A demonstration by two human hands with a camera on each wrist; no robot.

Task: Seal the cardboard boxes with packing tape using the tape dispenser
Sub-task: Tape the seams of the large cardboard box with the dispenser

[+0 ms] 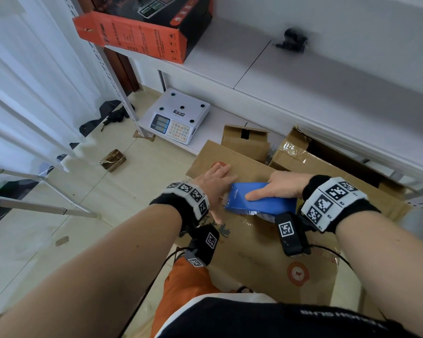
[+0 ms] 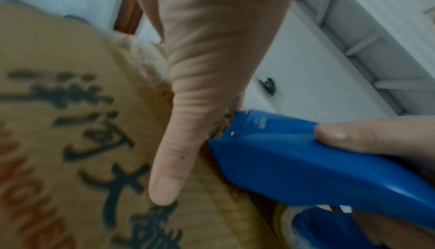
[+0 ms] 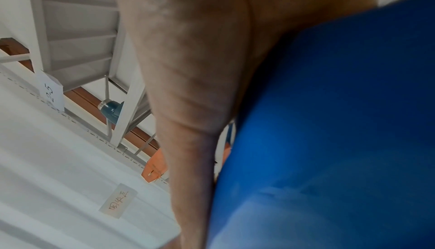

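A brown cardboard box (image 1: 259,242) with printed characters stands in front of me, its top flaps closed. My right hand (image 1: 281,186) grips a blue tape dispenser (image 1: 259,198) and holds it down on the box top, thumb laid along its side. The dispenser (image 2: 306,163) fills the right of the left wrist view and its blue body (image 3: 329,141) fills the right wrist view. My left hand (image 1: 215,181) lies flat on the box lid (image 2: 58,141) just left of the dispenser's front end, fingers straight, thumb (image 2: 169,169) stretched along the cardboard.
Two more opened cardboard boxes (image 1: 247,140) (image 1: 322,162) stand behind the one I work on. A white weighing scale (image 1: 178,115) sits on a low shelf to the left. A white shelf (image 1: 303,76) with an orange-black carton (image 1: 144,28) hangs above. Tiled floor lies left.
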